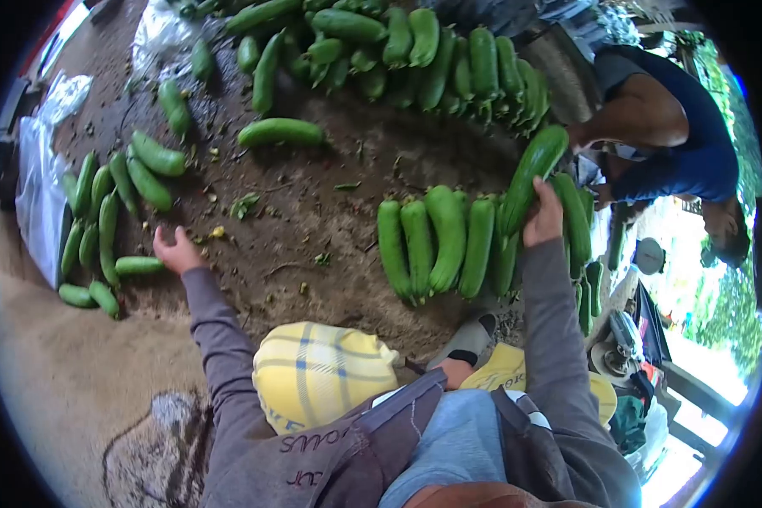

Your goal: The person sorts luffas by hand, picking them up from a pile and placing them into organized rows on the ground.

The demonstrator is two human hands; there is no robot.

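Observation:
My right hand (544, 217) is wrapped round a long green cucumber-like vegetable (533, 173), held tilted above the right end of a row of similar vegetables (446, 237) lying side by side. On the left, my left hand (178, 251) has its fingers apart and holds nothing. It is just above the dirt, close to a small green vegetable (140, 266) and a loose group of others (108, 224). A single green vegetable (280, 132) lies on the soil between the groups.
A big pile of green vegetables (483, 63) spans the top. Another person (677, 127) bends at the right. Plastic sheeting (42, 186) lies at the left. A yellow plaid bundle (322, 372) sits near my body, and bags (631, 423) lie at the lower right.

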